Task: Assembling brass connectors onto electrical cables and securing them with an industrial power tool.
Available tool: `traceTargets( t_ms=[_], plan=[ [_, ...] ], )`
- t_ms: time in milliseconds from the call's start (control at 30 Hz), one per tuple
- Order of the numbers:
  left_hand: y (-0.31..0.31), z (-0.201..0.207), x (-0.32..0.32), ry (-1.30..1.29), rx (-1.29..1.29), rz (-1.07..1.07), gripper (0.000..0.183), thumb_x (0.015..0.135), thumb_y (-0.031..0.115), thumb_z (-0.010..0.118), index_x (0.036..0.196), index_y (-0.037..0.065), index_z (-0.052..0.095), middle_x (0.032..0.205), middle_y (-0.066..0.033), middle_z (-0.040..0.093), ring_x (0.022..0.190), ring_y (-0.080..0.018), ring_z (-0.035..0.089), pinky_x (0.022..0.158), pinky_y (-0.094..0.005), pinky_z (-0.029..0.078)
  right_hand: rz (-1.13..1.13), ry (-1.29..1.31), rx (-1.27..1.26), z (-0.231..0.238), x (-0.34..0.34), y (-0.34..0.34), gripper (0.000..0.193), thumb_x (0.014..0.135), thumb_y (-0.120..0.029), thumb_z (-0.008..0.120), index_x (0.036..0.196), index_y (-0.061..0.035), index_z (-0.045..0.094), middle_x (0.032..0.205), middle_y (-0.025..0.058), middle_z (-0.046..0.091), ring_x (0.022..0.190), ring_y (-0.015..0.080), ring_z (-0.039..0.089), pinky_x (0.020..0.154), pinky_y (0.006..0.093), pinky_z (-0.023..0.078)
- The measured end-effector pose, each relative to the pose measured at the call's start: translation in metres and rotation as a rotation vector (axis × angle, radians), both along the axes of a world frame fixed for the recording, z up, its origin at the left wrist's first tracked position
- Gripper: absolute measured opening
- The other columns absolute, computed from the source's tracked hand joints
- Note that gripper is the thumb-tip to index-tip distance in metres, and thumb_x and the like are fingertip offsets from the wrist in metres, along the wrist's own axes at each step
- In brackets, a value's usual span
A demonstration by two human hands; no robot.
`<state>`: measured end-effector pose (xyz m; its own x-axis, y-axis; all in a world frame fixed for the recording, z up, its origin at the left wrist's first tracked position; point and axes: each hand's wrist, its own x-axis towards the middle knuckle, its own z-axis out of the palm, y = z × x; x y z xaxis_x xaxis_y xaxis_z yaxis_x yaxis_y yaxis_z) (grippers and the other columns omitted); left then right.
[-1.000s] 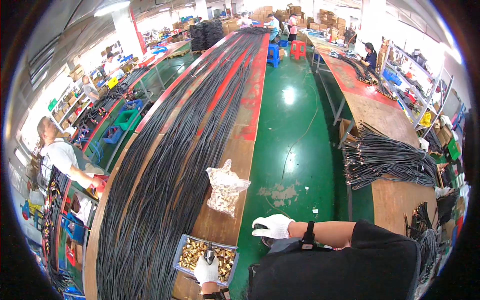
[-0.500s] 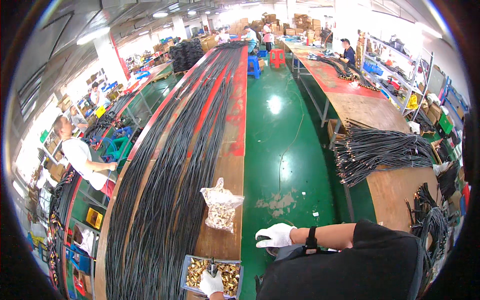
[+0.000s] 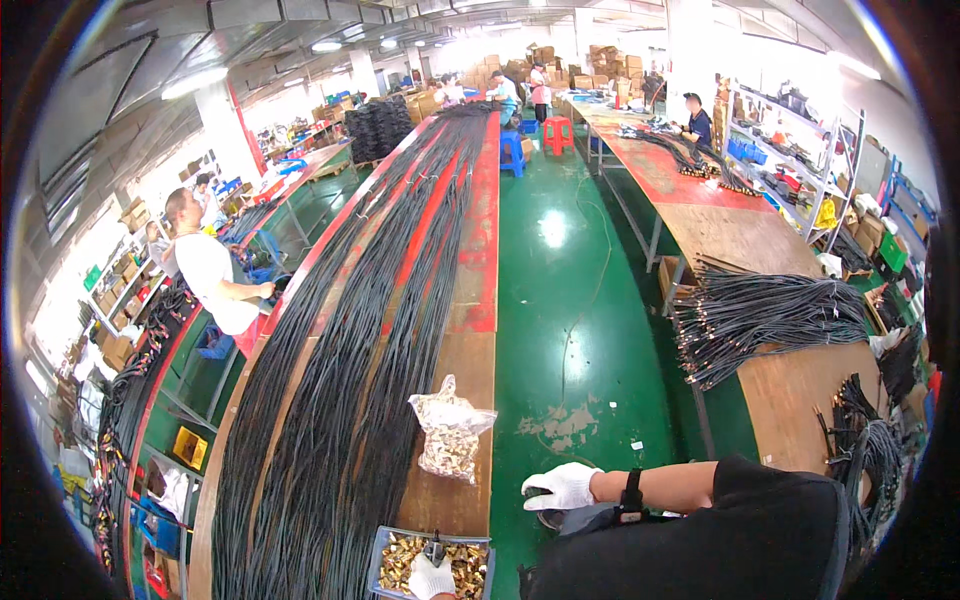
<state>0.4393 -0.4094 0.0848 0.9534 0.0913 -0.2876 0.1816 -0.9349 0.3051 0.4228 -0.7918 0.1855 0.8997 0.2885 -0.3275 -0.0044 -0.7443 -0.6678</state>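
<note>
My left hand [image 3: 431, 579], in a white knit glove, is over a clear plastic bin [image 3: 379, 562] of brass fittings [image 3: 466, 562]. Its fingers close on a small dark and silver piece [image 3: 434, 549] whose kind I cannot make out. My right hand [image 3: 562, 487], also gloved in white, hangs past the table's right edge. It is wrapped round a dark rounded object [image 3: 541, 492], mostly hidden under the palm. Beyond the bin sits an open clear plastic bag [image 3: 450, 440] of small pale gold parts. Long black cables [image 3: 370, 400] lie in bundles along the table to the left.
On the right-hand bench [image 3: 800, 385] rest black cable bundles [image 3: 765, 318] with copper-coloured ends. A green floor aisle [image 3: 545, 300] runs between the tables, with stools [image 3: 558, 135] farther off. A person in white [image 3: 215, 275] stands beyond the long table's left side; others work farther back.
The whole view has shifted slightly right and down. The person at the left has moved rightward and turned more away. Both my hands keep nearly the same places and grips.
</note>
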Motion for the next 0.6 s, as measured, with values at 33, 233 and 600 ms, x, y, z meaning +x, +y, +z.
traceTargets(
  t_ms=[33,233,600],
  plan=[
    [0.002,-0.003,0.001,-0.015,-0.005,-0.006,0.065,0.092,0.051,0.078,0.134,0.002,0.067,0.129,-0.0239,0.073,0.117,-0.0441,0.07,0.101,-0.0517,0.055,-0.004,0.003,-0.006,0.0,0.0,0.0,0.063,0.103,-0.071,0.051,0.138,-0.0198,0.064,0.115,0.0241,0.075,0.108,0.0477,0.07,0.094,0.052,0.055],
    [0.002,-0.017,0.01,-0.079,0.013,-0.02,0.063,0.092,0.05,0.077,0.13,0.001,0.068,0.126,-0.0255,0.073,0.114,-0.0452,0.071,0.099,-0.0529,0.056,0.002,0.008,-0.006,-0.004,0.0,0.0,0.064,0.103,-0.071,0.052,0.139,-0.0206,0.063,0.115,0.0241,0.075,0.107,0.0478,0.07,0.093,0.0523,0.055],
    [0.0,-0.035,0.013,-0.153,-0.009,-0.004,0.06,0.089,0.047,0.08,0.134,0.009,0.069,0.126,-0.0214,0.074,0.113,-0.0414,0.072,0.097,-0.0513,0.057,-0.028,0.03,-0.002,-0.017,-0.003,-0.006,0.062,0.102,-0.069,0.054,0.137,-0.0194,0.065,0.112,0.024,0.075,0.103,0.048,0.071,0.091,0.0525,0.055]
  ],
)
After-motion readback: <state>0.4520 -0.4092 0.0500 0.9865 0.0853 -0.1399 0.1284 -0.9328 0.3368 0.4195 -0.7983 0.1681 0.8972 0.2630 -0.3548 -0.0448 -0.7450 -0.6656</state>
